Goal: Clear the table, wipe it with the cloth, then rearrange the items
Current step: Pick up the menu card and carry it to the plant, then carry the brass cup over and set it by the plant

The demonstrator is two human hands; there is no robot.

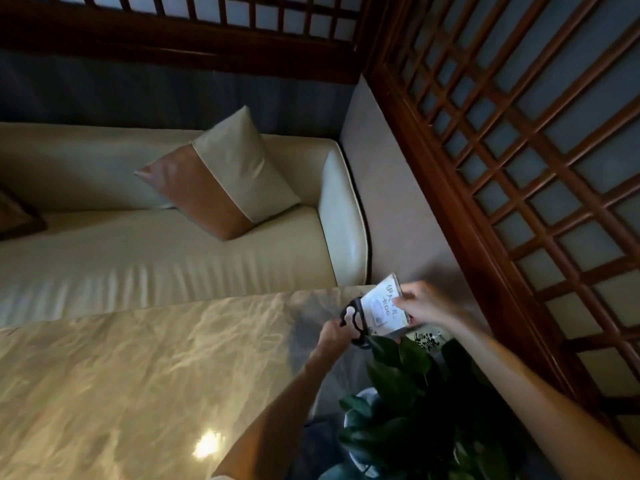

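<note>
Sign card (382, 306), stiff, light, probably slippery: right hand (420, 301) pinches its edge, left hand (334, 332) grips its black base (355, 322), beside potted plant (408, 393) on desk (138, 358).

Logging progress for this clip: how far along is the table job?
Most of the marble table looks bare. Both hands, left hand and right hand, hold the sign card at the far corner beside the potted plant. No cloth visible; whether wiping is done is unclear.
</note>
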